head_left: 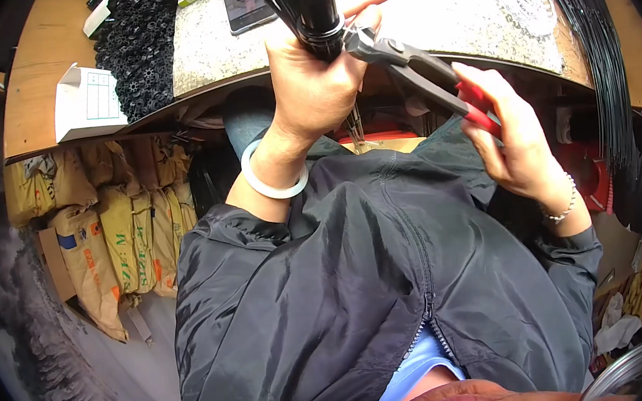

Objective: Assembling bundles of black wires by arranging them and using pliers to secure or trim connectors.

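Observation:
My left hand point(316, 95) is wrapped round a black cylinder with thin black rods point(313, 1) beside it; this looks like part of an umbrella frame. A thin pale wire or ring point(334, 31) circles the cylinder just above my fingers. In my right hand point(516, 133) are end-cutting pliers point(421, 69) with dark metal arms and red grips. Their jaws sit right beside the cylinder at the wire, by my left thumb. Whether the jaws touch the wire I cannot tell. The cylinder's lower end is hidden by my left hand.
On the table point(31, 82) lie a heap of small black toothed plastic parts point(143, 59), a white box point(90, 99), a phone point(248, 11) and a clear glass dish point(523, 1). Black rods point(604, 53) overhang the right edge. Stuffed sacks point(91, 244) stand below left.

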Demonstrator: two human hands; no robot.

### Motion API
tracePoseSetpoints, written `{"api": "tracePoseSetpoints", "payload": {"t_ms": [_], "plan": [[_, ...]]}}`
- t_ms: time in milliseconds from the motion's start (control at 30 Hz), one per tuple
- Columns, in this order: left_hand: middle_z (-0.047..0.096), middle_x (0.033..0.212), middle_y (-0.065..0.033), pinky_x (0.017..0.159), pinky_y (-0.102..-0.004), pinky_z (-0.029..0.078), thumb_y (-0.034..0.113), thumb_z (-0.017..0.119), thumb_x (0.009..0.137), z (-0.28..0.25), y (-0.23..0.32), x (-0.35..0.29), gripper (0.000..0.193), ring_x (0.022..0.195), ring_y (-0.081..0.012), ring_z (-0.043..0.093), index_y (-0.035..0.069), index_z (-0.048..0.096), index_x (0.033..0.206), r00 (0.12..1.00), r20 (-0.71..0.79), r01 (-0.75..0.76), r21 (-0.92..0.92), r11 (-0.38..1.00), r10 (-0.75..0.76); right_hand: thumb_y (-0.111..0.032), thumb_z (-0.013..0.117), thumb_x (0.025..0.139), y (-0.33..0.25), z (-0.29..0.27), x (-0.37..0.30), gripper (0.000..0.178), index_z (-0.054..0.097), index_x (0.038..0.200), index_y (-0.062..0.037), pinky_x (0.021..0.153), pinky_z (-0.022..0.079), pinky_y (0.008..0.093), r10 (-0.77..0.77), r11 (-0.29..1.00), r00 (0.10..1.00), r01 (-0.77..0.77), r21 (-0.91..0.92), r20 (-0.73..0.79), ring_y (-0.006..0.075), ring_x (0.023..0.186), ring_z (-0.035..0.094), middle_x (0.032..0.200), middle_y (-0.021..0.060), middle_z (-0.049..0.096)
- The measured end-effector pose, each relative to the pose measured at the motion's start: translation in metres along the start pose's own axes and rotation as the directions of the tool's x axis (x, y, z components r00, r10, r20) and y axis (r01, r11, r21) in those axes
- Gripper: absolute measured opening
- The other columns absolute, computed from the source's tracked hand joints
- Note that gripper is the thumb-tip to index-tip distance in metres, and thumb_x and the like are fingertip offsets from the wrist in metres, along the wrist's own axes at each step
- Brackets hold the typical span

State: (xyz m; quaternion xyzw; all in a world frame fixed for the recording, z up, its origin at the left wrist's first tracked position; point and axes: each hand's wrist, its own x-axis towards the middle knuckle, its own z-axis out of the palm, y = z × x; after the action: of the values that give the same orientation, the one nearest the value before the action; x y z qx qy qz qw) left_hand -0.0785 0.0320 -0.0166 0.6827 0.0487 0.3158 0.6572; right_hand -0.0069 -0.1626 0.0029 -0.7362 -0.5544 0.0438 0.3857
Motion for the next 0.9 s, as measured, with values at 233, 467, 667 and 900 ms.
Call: {"api": "tracePoseSetpoints", "payload": {"t_ms": [233,467,667,900], "plan": [[0.054,0.062,0.0027,0.038,-0.0146,0.028,0.004,0.051,0.084,0.000,-0.004,-0.001,0.025,0.045,-0.0001,0.040,-0.007,0.058,0.106,0.998,0.066,0.004,-0.090,0.996,0.002,-0.003,0.061,0.074,-0.004,-0.008,0.008,0.059,0.031,0.124,-0.0003,0.053,0.043,0.0237,0.301,0.737,0.785,-0.552,0.390,0.542,0.0109,0.059,0.053,0.075,0.0076,0.054],[0.047,0.054,0.0065,0.038,-0.0152,0.025,0.003,0.054,0.083,0.004,-0.006,0.001,0.023,0.041,0.0014,0.036,-0.005,0.059,0.104,0.998,0.040,0.056,-0.121,0.991,-0.051,-0.001,0.041,0.086,0.009,-0.002,0.001,0.048,0.030,0.133,-0.0013,0.084,0.041,0.0297,0.142,0.880,0.917,-0.289,0.377,0.372,0.0154,0.085,0.050,0.102,0.0089,0.052],[0.064,0.076,-0.0055,0.058,-0.0212,0.045,-0.008,0.052,0.075,0.003,-0.005,0.001,0.022,0.064,-0.0057,0.054,-0.004,0.064,0.093,0.999,0.016,0.044,-0.073,0.996,-0.043,-0.017,0.040,0.093,0.016,-0.006,-0.001,0.032,0.043,0.121,-0.0004,0.063,0.042,0.0208,0.297,0.738,0.826,-0.517,0.435,0.479,0.0078,0.068,0.047,0.082,0.0050,0.052],[0.046,0.053,0.0066,0.038,-0.0159,0.026,0.005,0.055,0.083,0.008,-0.016,-0.001,0.022,0.042,0.0002,0.037,-0.005,0.060,0.103,0.997,0.064,0.037,-0.073,0.997,-0.033,-0.033,0.042,0.093,0.017,0.012,-0.005,0.034,0.048,0.077,-0.0034,0.038,0.028,0.0186,0.401,0.625,0.775,-0.622,0.472,0.490,0.0042,0.041,0.036,0.053,-0.0018,0.043]]}}
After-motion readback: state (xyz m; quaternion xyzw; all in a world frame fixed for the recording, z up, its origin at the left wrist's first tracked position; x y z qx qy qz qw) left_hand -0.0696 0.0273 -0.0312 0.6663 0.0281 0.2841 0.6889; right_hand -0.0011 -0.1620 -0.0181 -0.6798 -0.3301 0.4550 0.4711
